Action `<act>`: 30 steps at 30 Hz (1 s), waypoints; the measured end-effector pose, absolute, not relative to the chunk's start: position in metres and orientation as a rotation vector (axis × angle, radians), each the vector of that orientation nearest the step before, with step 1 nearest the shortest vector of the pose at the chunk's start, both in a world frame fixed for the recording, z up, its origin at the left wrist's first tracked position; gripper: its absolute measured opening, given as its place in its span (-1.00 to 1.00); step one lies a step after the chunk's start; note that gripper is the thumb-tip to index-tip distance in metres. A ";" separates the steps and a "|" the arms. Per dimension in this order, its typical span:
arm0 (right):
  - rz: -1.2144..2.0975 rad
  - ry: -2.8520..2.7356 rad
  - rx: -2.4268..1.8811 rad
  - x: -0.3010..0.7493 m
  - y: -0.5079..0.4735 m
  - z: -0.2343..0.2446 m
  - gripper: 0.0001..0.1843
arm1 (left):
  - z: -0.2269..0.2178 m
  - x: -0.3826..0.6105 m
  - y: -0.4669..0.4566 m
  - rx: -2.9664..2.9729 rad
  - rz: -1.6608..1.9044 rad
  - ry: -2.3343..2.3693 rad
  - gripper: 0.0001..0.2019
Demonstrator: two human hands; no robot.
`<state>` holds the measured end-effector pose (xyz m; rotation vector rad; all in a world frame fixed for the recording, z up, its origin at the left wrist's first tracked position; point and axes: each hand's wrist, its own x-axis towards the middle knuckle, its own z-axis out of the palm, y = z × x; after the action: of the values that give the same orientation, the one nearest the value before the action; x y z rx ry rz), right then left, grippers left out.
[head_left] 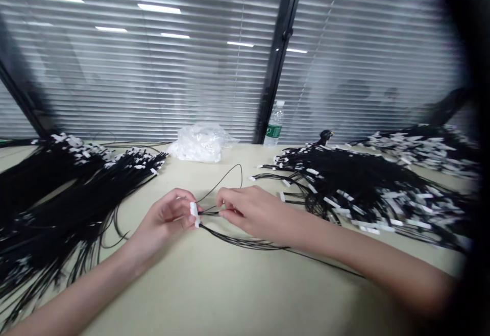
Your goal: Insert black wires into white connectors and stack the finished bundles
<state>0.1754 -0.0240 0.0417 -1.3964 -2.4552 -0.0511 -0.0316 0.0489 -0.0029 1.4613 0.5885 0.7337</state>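
1. A big heap of black cables (pixel 57 198) with white ends lies on the left of the pale table (pixel 214 285), fanned out from the left edge toward the middle.
2. The left hand (pixel 168 216) rests low over the table just right of that heap, its forearm coming in from the lower left. Its thumb and fingers are pressed together on a small white connector (pixel 195 214), which stands upright at the fingertips.
3. Behind the hands, at the far edge of the table, sits a crumpled clear plastic bag (pixel 201 143) with white pieces inside.
4. Thin black wires (pixel 209 213) run from the connector's right face across the short gap between the two hands. One strand loops up and away toward the back of the table; the rest of the bundle curves down on the table and passes under the right forearm.
5. The right hand (pixel 252 212) is close to the left one, fingertips pinching the black wires just beside the connector. Whether it touches the connector itself cannot be told.
6. A water bottle (pixel 274 127) with a green label stands at the back, next to the dark window post (pixel 277 55).
7. A tangled pile (pixel 363 188) of black cables with white connectors fills the right side of the table.
8. A further pile (pixel 417 144) lies behind it at the far right, blurred.
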 end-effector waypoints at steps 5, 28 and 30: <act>-0.049 -2.476 -1.354 0.176 -0.021 0.038 -0.89 | -0.002 -0.032 0.047 1.589 0.732 0.605 -0.82; 0.360 -2.282 -1.374 0.192 -0.034 0.084 -0.90 | -0.006 -0.029 0.050 1.351 0.707 0.624 -0.78; 0.628 -2.191 -1.317 0.202 -0.038 0.099 -0.89 | -0.005 -0.030 0.051 1.309 0.691 0.662 -0.77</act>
<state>0.2023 -0.0380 0.0994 -1.3166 -2.1909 0.6276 -0.0301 0.0509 -0.0052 1.3085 0.6620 0.6907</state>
